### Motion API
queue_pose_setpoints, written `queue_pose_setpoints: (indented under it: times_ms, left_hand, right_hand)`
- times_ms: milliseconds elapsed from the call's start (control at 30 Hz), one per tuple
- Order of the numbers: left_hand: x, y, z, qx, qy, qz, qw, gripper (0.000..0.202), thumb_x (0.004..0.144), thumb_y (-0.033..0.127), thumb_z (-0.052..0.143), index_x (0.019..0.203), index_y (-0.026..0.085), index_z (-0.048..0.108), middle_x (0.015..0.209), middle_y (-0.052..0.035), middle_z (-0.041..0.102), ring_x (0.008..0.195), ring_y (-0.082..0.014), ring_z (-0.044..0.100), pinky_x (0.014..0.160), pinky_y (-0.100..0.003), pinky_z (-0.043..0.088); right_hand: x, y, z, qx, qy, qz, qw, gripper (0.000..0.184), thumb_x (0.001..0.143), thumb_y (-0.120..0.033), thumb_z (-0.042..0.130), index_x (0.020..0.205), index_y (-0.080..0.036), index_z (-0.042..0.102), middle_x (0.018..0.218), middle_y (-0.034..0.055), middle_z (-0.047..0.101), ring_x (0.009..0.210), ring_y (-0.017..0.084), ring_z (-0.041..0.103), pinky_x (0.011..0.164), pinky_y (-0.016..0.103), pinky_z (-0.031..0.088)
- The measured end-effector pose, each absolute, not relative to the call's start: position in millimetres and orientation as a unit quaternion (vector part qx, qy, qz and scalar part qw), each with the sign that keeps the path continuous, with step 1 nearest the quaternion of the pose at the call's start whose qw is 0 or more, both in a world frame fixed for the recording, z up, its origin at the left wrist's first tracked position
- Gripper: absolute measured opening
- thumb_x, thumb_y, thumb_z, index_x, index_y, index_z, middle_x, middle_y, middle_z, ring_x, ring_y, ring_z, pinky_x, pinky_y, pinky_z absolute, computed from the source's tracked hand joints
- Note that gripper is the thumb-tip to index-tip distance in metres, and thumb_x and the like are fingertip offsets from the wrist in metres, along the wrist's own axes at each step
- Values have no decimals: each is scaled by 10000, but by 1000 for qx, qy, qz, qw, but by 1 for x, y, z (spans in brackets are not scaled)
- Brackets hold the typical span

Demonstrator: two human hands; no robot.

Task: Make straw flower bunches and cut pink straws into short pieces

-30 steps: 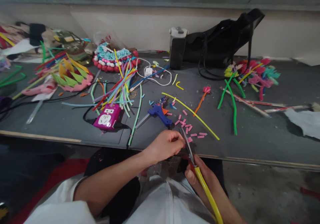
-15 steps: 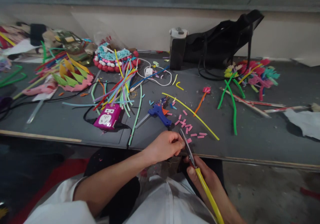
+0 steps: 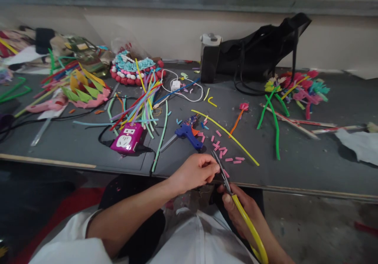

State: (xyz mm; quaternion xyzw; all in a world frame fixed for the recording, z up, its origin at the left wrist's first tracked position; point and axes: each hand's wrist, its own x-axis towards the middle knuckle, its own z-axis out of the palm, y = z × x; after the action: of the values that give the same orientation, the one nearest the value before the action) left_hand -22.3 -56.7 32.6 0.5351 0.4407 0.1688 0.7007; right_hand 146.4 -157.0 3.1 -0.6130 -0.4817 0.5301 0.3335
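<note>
My right hand (image 3: pixel 246 209) is closed round scissors (image 3: pixel 248 220) with yellow handles, below the table's front edge. Their metal blades point up and to the left, slightly apart. Close against the blades, my left hand (image 3: pixel 201 171) is pinched shut; what its fingertips hold is too small or hidden to name. Short pink cut pieces (image 3: pixel 229 159) lie scattered on the table just beyond the blades, one of them right beside the blades. A blue glue gun (image 3: pixel 189 134) rests on its side past my left hand.
A yellow pipe cleaner (image 3: pixel 236 140) crosses behind the pink pieces. Left are a purple power adapter (image 3: pixel 128 138) with cords and a pipe cleaner bundle (image 3: pixel 144 98). A bottle (image 3: pixel 209 61) and black bag (image 3: pixel 260 55) stand at the back, pipe-cleaner flowers (image 3: pixel 307 89) at right.
The scissors' blades and handles have spread a little. A pink piece by the blades has shifted slightly toward the table's front edge. My left hand stays nearly in place.
</note>
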Motion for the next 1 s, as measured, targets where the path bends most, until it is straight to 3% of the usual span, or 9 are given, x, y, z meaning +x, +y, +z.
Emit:
queue_pose_setpoints:
  times_ms: [233, 400, 633, 1000]
  left_hand:
    - [-23, -60, 36, 549, 400, 158, 717, 338, 831, 481, 528, 861, 150, 589, 550, 63, 455, 449, -52, 349, 442, -186, 254]
    - [-21, -66, 32, 613, 372, 129, 685, 278, 846, 419, 517, 834, 155, 602, 580, 43, 481, 532, -77, 425, 506, -191, 317]
    - [-20, -71, 37, 623, 362, 82, 688, 84, 790, 220, 466, 813, 176, 534, 595, 41, 534, 533, -85, 475, 503, -186, 339]
    - [-22, -71, 40, 677, 351, 19, 647, 142, 818, 293, 488, 767, 175, 551, 606, 34, 586, 543, -81, 498, 521, -180, 347]
  right_hand:
    - [148, -157, 15, -589, -386, 602, 376, 410, 827, -550, 606, 1041, -203, 563, 524, -83, 357, 400, 80, 295, 366, 199, 266]
    - [150, -148, 18, -596, -405, 569, 397, 440, 852, -500, 608, 1149, -187, 519, 507, -87, 395, 398, 80, 328, 374, 198, 304]
    - [141, -140, 25, -606, -401, 570, 384, 450, 815, -506, 642, 1099, -167, 555, 489, -73, 436, 389, 83, 358, 364, 204, 313]
    - [142, -145, 19, -596, -368, 581, 414, 443, 819, -438, 648, 1169, -199, 516, 569, -74, 451, 417, 83, 387, 377, 200, 360]
